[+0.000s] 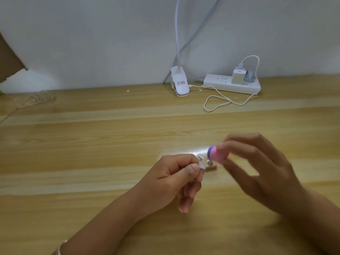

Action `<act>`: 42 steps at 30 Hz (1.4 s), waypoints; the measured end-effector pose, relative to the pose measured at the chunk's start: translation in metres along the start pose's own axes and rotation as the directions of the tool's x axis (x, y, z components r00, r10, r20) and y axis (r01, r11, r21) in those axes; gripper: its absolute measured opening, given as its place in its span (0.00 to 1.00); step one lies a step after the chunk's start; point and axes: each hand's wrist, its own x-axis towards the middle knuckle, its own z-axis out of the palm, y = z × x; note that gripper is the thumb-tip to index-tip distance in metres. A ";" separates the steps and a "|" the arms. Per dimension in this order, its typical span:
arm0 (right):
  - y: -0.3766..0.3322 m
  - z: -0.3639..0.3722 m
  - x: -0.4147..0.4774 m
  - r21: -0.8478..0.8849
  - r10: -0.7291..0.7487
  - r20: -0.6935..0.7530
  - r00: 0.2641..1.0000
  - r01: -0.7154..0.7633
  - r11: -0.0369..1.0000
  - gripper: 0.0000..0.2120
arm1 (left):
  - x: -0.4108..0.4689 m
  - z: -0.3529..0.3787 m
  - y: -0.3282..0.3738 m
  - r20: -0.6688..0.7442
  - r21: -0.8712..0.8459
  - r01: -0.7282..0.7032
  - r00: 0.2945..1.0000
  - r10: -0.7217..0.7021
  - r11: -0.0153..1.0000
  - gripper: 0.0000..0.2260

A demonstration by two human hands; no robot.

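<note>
My right hand (257, 172) pinches a small pink object with a purple rim (216, 153) between thumb and forefinger, held above the wooden table (92, 144); the hand is motion-blurred. My left hand (173, 181) pinches a tiny pale piece (202, 165) between thumb and forefinger, its other fingers curled below. Between the two hands, small silvery metal parts (209, 163) lie on the table beside a bright glare spot. What the small pieces are cannot be made out.
At the back against the wall stand a white clip-on lamp base (179, 83) and a white power strip (231, 83) with a charger and looping cable (220, 102). A transparent packet (36, 98) and cardboard (9, 57) lie at far left.
</note>
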 end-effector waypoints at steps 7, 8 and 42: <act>0.006 -0.004 0.001 -0.033 -0.049 0.050 0.998 0.050 0.998 0.10 | -0.001 -0.007 0.001 -0.018 -0.015 -0.062 0.998 0.062 0.998 0.12; 0.009 -0.007 0.002 -0.028 -0.006 0.011 1.000 0.007 1.000 0.10 | 0.000 -0.009 0.001 -0.022 -0.025 -0.065 0.998 0.065 0.998 0.12; 0.004 0.003 -0.001 0.010 0.146 0.031 0.989 -0.146 0.989 0.11 | 0.002 -0.001 -0.008 -0.207 0.115 -0.081 0.973 0.103 0.990 0.06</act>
